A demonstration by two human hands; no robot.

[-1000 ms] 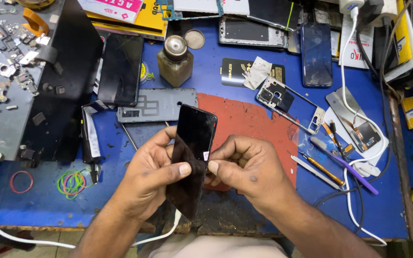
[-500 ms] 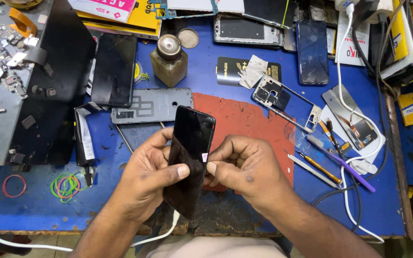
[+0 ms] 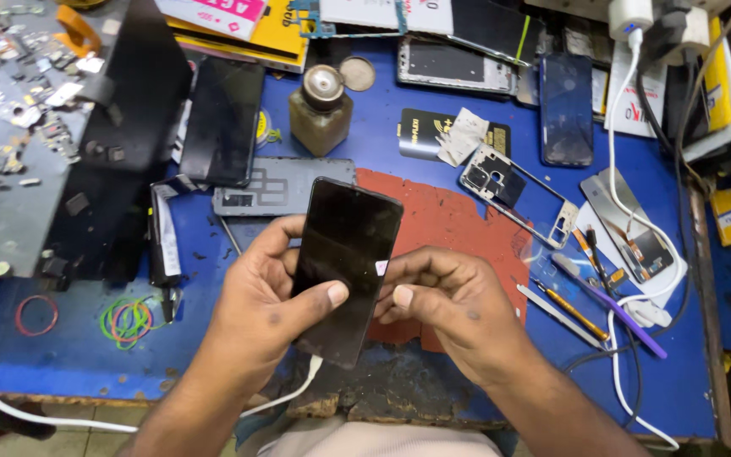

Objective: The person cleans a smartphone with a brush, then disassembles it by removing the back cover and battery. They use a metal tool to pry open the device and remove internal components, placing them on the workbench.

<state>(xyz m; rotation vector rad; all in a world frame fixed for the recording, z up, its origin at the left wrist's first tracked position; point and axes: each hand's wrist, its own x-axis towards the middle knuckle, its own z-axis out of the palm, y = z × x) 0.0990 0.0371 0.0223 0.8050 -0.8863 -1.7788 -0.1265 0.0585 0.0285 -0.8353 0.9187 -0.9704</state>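
Left hand (image 3: pixel 268 296) grasps the black phone (image 3: pixel 344 267) from below, thumb across the screen. Right hand (image 3: pixel 450 300) pinches the phone's right edge. Phone is held tilted above the red mat (image 3: pixel 450 220).

One black glass phone screen panel (image 3: pixel 344 267). One brown glass bottle with metal pump top (image 3: pixel 320 101). One round metal lid (image 3: pixel 357 74). One red rubber band (image 3: pixel 35 314). One bunch of green rubber bands (image 3: pixel 129 320). Two bare metal phone frames (image 3: pixel 513 195) (image 3: pixel 454 63). One white charging cable (image 3: pixel 628 254). One red work mat (image 3: pixel 450 220).
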